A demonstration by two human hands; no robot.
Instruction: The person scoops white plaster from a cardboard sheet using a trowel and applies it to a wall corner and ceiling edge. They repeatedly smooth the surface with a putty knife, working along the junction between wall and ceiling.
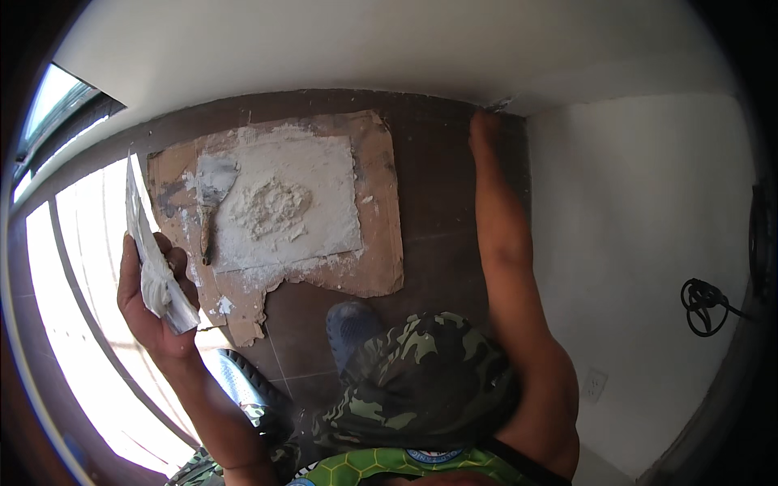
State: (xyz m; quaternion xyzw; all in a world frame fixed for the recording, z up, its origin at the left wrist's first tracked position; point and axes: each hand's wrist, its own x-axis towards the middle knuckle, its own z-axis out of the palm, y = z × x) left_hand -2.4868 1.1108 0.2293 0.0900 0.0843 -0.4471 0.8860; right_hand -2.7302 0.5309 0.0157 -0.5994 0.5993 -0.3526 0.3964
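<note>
My left hand (pixel 166 304) is closed around a long, flat metal trowel (pixel 135 190), seen nearly edge-on. A lump of wet white plaster (pixel 158 290) clings to the trowel. My right arm stretches far forward, and my right hand (pixel 485 130) is low at the wall's base near the corner. Its fingers look closed; a small greyish shape shows beside them, too dim to name. Between my arms a heap of white plaster (pixel 271 209) sits on a white-coated board (pixel 328 235). A wide putty knife (pixel 215 180) lies on the board's left edge, handle toward me.
Under the board is torn, plaster-stained cardboard (pixel 381 243) on a dark tiled floor (pixel 442 243). Pale walls (pixel 640 211) meet at the far right corner. A black cable (pixel 705 308) hangs at right, near an outlet (pixel 595 385). Bright light falls at left. My shoe (pixel 350 328) stands close to the cardboard.
</note>
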